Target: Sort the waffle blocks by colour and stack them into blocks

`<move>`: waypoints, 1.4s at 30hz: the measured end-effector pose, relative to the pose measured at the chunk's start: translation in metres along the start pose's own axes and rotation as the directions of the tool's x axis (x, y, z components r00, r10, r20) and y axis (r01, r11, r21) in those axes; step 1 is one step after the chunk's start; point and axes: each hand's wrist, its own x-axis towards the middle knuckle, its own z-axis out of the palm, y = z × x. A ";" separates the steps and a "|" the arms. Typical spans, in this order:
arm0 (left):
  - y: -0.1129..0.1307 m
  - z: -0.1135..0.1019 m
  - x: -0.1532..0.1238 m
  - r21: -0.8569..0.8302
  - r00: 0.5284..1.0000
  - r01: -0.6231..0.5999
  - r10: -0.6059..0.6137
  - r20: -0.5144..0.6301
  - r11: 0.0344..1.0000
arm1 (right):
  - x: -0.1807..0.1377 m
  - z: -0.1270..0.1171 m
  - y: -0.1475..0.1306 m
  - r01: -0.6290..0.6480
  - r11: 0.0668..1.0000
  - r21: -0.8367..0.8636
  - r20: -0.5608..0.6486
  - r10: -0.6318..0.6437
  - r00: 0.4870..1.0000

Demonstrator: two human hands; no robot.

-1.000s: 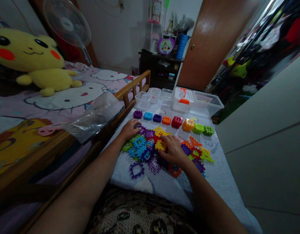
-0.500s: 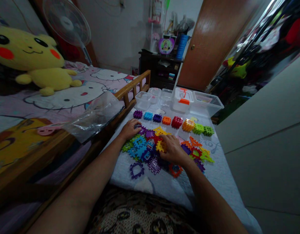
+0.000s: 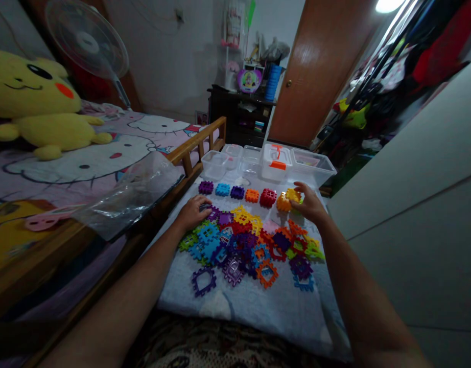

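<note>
My right hand (image 3: 309,204) pinches a yellow interlocking tile (image 3: 292,194) at the right end of the row of stacks. The tile is over or against the yellow-orange stack (image 3: 283,202); whether it rests there I cannot tell. My left hand (image 3: 192,212) lies with loosely bent fingers at the left edge of the loose pile, beside a purple tile (image 3: 213,213). In the pile are light blue tiles (image 3: 208,232), yellow tiles (image 3: 242,215) and an orange tile (image 3: 266,274). A purple frame tile (image 3: 204,281) lies apart at the front. My right hand partly hides the green stacks.
Behind the pile stand a purple stack (image 3: 205,187), a light blue stack (image 3: 222,189), an orange stack (image 3: 252,195) and a red stack (image 3: 268,198). Clear bins (image 3: 214,164) and a lidded box (image 3: 276,163) line the far edge. A wooden bed rail (image 3: 197,148) borders the left.
My right hand has moved from the middle of the pile, away and to the right, carrying the yellow tile to the stacks. My left hand stays by the pile. The view has shifted slightly.
</note>
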 end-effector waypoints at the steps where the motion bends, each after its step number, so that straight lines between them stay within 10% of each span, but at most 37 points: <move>1: -0.001 0.000 0.000 0.001 1.000 -0.001 0.001 0.000 1.000 | 0.006 0.000 0.008 -0.006 1.000 -0.005 0.022 0.006 1.000; 30: -0.008 0.002 0.000 -0.005 1.000 -0.014 0.014 -0.004 1.000 | 0.020 0.006 0.022 -0.008 0.947 -0.322 0.294 0.109 0.950; 42: -0.008 0.002 0.000 0.005 1.000 -0.015 0.015 -0.003 1.000 | 0.015 0.000 0.017 0.019 0.962 -0.271 0.198 0.036 0.979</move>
